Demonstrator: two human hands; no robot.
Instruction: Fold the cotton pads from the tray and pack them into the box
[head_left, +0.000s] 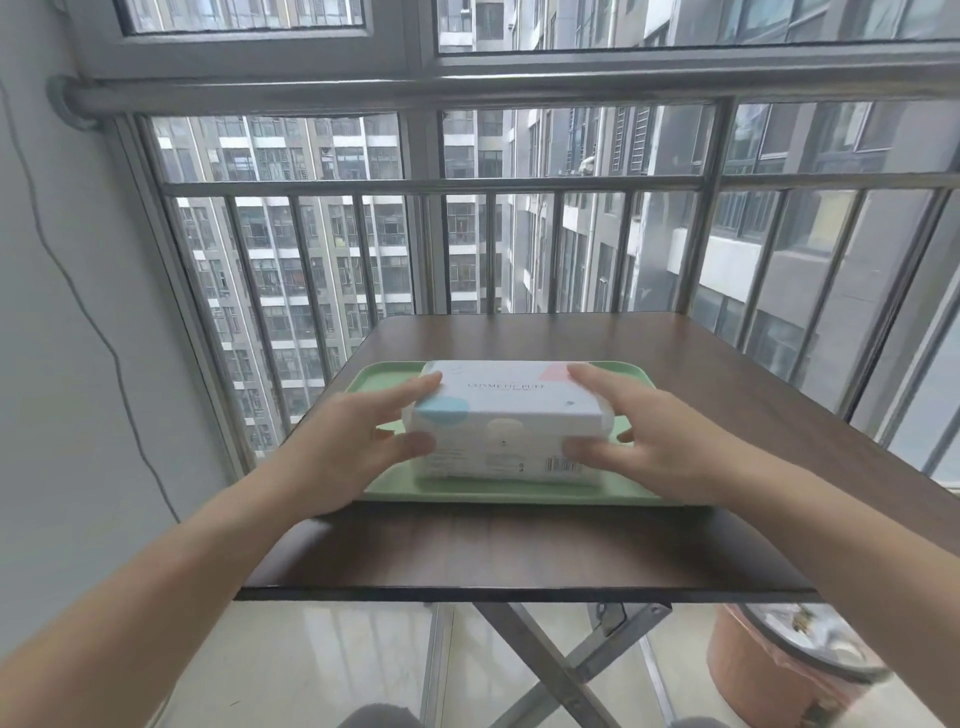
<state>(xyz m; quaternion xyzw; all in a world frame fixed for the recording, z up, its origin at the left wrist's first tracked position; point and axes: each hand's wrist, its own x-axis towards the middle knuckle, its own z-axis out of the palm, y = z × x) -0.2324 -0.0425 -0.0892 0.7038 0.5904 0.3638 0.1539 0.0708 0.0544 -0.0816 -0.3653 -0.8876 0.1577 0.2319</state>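
Barely started by the look of it: left hand (358, 447) and right hand (670, 441) are gripping the closed box (506, 410) at its 9 and 3 o'clock ends, box sitting mid-tray (467, 492) on the surface (519, 545), no loose pads showing, folding and packing all pending.

In the lower centre, my left grip (353, 452) and right grip (660, 447) clasp the box (506, 405) by its ends, over the tray (498, 491) on the worktop (519, 545).

White cosmetic-puff box (506, 415), lid closed, level, on pale green tray (384, 376)
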